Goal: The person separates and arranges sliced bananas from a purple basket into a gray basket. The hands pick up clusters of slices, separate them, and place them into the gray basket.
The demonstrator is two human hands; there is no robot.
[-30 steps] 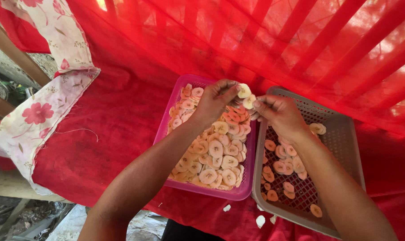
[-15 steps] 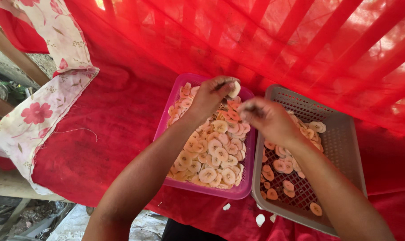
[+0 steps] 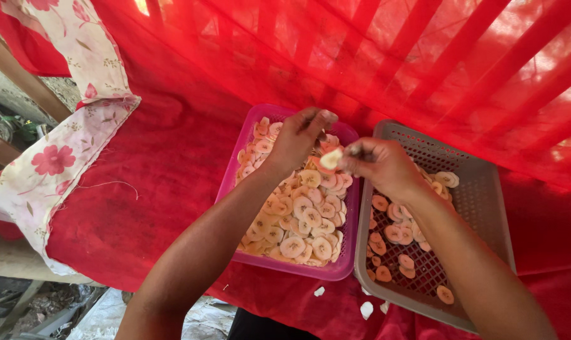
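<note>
The right hand pinches a pale round slice over the pink tray of overlapping slices, while the left hand curls, its hold unclear.

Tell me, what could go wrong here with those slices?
The right hand pinches a pale slice right over the gap between the pink tray and the grey basket; it could slip down between them. A few bits already lie on the red cloth by the front edge, so more might fall there. The basket's near corner seems to overhang the edge and may tip.
</note>
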